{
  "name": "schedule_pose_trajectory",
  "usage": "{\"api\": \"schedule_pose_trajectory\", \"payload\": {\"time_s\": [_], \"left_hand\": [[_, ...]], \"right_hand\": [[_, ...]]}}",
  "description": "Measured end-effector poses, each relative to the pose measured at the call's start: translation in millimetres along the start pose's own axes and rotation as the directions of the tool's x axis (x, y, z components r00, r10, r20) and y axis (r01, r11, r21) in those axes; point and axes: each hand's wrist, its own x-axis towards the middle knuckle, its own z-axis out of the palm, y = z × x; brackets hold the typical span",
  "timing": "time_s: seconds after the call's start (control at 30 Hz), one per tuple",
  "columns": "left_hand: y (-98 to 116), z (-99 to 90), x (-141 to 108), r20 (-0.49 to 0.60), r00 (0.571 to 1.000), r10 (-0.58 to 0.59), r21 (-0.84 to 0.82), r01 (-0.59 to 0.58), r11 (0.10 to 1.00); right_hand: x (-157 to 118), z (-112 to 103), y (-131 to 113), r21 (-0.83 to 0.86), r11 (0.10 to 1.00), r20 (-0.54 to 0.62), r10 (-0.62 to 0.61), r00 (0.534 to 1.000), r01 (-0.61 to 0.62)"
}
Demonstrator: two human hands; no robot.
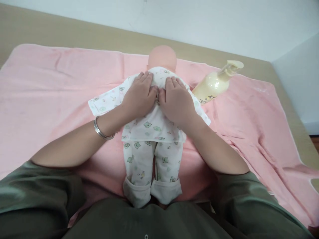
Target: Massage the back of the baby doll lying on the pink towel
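A baby doll (162,57) lies face down in front of me, its bald head at the far end. It wears a white printed top (157,129) and matching trousers (139,159) with rolled-up cuffs. My left hand (141,94) rests flat on the left of its upper back, fingers pointing to the shoulder. On the right of the back lies my right hand (177,101), also flat. The two thumbs nearly meet over the middle of the back. A silver bangle (101,129) circles my left wrist.
Under the doll a pink blanket (50,93) with wrinkles on the right covers most of the wooden table (82,31). A cream pump bottle (213,83) lies tilted beside the doll's right-hand sleeve. A white wall (199,23) stands behind the table.
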Motion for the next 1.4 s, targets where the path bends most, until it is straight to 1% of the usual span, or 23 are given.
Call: {"api": "schedule_pose_trajectory", "payload": {"time_s": [0.07,0.17,0.27,0.43,0.5,0.6,0.67,0.73,0.8,0.93,1.13,1.23,1.3,1.4], "left_hand": [[-1.4,0.0,6.2,0.001,1.0,-0.015,0.017,0.015,1.0],[-0.2,2.2,5.8,-0.053,0.999,-0.011,0.014,0.012,1.0],[0.5,4.9,0.0,-0.101,0.995,0.009,-0.011,-0.01,1.0],[-1.7,7.6,-3.9,-0.12,0.993,-0.01,-0.017,0.008,1.0],[-2.1,8.7,-4.4,-0.151,0.989,-0.006,-0.027,0.002,1.0],[-2.7,11.3,-5.7,-0.229,0.973,0.013,-0.072,-0.031,0.997],[-3.5,13.2,-6.5,-0.255,0.967,0.016,-0.088,-0.04,0.995],[-4.7,15.2,-6.7,-0.264,0.964,0.013,-0.095,-0.04,0.995],[-6.2,16.8,-6.2,-0.273,0.962,0.015,-0.112,-0.048,0.993],[-8.3,16.8,-4.6,-0.26,0.965,0.021,-0.143,-0.06,0.988],[-6.1,11.3,-6.4,-0.171,0.985,-0.024,-0.115,0.005,0.993],[-5.3,11.1,-8.2,-0.184,0.983,-0.007,-0.131,-0.017,0.991],[-5.3,11.0,-8.4,-0.195,0.981,0.003,-0.136,-0.03,0.99],[-5.9,9.7,-6.2,-0.167,0.986,-0.008,-0.114,-0.011,0.993]], "right_hand": [[-9.8,1.9,-7.0,-0.015,0.999,-0.02,-0.029,0.999,0.029],[-16.8,3.3,-10.0,-0.009,0.998,-0.063,-0.065,0.996,0.065],[-10.7,1.5,-5.1,0.015,0.997,-0.073,-0.073,0.995,0.074],[10.8,-2.3,7.3,0.038,0.999,-0.037,-0.015,0.999,0.017],[15.8,-0.9,11.1,0.05,0.999,-0.038,-0.017,0.999,0.019],[17.6,4.1,14.9,0.104,0.994,-0.084,-0.026,0.996,0.035],[16.6,7.2,15.7,0.136,0.989,-0.119,-0.034,0.992,0.05],[14.8,9.0,14.6,0.128,0.991,-0.146,-0.026,0.989,0.045],[12.9,9.5,12.0,0.078,0.997,-0.155,-0.016,0.988,0.028],[8.2,9.5,7.2,0.011,0.999,-0.171,-0.033,0.985,0.035],[1.7,14.2,8.5,0.022,0.997,-0.222,-0.071,0.972,0.078],[3.6,19.3,12.6,0.019,0.995,-0.241,-0.095,0.966,0.103],[6.6,22.5,15.8,0.027,0.993,-0.234,-0.104,0.967,0.114],[11.1,23.7,19.2,0.05,0.993,-0.211,-0.097,0.973,0.11]]}}
